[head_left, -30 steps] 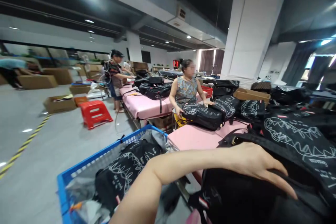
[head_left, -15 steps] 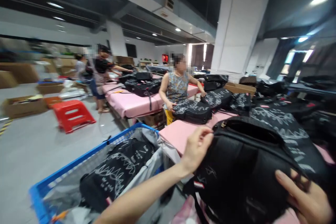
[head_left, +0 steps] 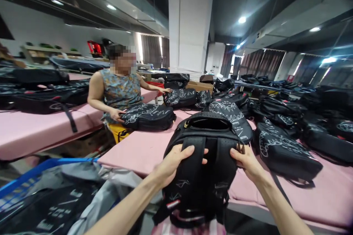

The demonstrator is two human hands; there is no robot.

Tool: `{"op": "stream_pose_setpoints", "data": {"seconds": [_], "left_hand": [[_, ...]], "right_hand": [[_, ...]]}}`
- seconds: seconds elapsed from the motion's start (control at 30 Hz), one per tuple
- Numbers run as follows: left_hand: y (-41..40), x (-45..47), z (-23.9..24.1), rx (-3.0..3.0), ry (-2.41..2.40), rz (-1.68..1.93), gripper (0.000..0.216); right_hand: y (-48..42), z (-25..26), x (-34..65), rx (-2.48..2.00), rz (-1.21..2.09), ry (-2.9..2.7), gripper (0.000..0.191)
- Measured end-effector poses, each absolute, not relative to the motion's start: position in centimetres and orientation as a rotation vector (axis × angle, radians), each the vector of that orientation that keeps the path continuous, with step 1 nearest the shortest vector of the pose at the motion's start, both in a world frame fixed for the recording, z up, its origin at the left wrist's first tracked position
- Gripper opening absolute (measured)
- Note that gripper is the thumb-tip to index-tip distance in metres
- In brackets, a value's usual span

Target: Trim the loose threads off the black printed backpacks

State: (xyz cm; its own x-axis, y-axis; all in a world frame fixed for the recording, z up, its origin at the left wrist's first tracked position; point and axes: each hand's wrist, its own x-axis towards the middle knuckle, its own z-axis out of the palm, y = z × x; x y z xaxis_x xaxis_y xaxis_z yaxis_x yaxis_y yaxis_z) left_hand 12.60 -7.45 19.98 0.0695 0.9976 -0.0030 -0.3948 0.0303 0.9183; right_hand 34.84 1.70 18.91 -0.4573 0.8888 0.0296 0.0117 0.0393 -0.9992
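A black backpack (head_left: 204, 176) stands upright at the near edge of the pink table (head_left: 138, 150), its straps side facing me. My left hand (head_left: 176, 161) grips its left shoulder strap area, fingers curled over the padding. My right hand (head_left: 246, 159) holds the right side of the same backpack, fingers closed on its edge. Its top handle and open zip show above my hands.
Several black backpacks with white drawings (head_left: 284, 150) lie across the pink table. A seated person (head_left: 118, 88) across the table handles another bag (head_left: 149, 116). A blue bin (head_left: 24, 180) with bagged backpacks is at lower left. A white pillar (head_left: 190, 22) rises behind.
My view swung right. The backpack turned upright with its straps toward me, and both hands shifted to grip its two sides near the top.
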Motion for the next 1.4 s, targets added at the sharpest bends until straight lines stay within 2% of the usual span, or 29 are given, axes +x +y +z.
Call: {"op": "stream_pose_setpoints", "data": {"seconds": [0.17, 0.27, 0.37, 0.43, 0.5, 0.63, 0.73, 0.87, 0.93, 1.07, 1.13, 1.27, 1.4], "left_hand": [[-8.6, 12.1, 19.4, 0.871, 0.819, 1.297, 0.035], [-9.2, 11.7, 19.8, 0.799, 0.71, 1.214, 0.048], [-9.4, 11.7, 19.9, 0.789, 0.664, 1.191, 0.065], [-9.3, 11.9, 19.8, 0.817, 0.676, 1.219, 0.071], [-9.2, 12.3, 19.7, 0.846, 0.68, 1.253, 0.076], [-9.4, 12.4, 19.5, 0.883, 0.755, 1.303, 0.077], [-10.5, 11.4, 18.4, 0.965, 1.056, 1.394, 0.067], [-12.5, 10.2, 16.1, 1.16, 1.532, 1.682, 0.05], [-13.1, 10.3, 15.4, 1.321, 1.681, 1.775, 0.046], [-12.7, 11.0, 15.5, 1.756, 1.843, 1.848, 0.021], [-12.4, 11.1, 15.6, 1.821, 1.878, 1.885, 0.018], [-12.2, 11.2, 15.5, 1.71, 1.899, 1.906, 0.018], [-12.3, 10.9, 15.7, 1.201, 1.671, 1.873, 0.021]], "right_hand": [[1.1, 18.6, 34.4, -0.932, 1.483, -1.617, 0.039], [0.7, 18.8, 34.6, -0.967, 1.285, -1.769, 0.039], [-0.6, 19.5, 35.3, -1.081, 0.624, -1.968, 0.038], [-2.1, 20.2, 35.5, -1.08, 0.123, -1.955, 0.03], [-3.7, 20.9, 34.9, -0.933, -0.135, -1.959, 0.019], [-5.0, 21.7, 31.1, -0.663, -0.123, -2.201, 0.023], [-4.3, 21.7, 28.2, -0.794, -0.158, -2.221, 0.027], [-3.6, 21.8, 27.1, -0.848, -0.1, -2.224, 0.046], [-3.5, 22.0, 27.4, -0.811, -0.014, -2.261, 0.043], [-3.6, 22.3, 28.3, -0.748, 0.14, -2.331, 0.026], [-3.5, 22.2, 28.8, -0.659, 0.185, -2.348, 0.023], [-3.4, 22.0, 29.4, -0.504, 0.178, -2.342, 0.031], [-3.9, 21.7, 29.5, -0.508, 0.061, -2.381, 0.037]]}}
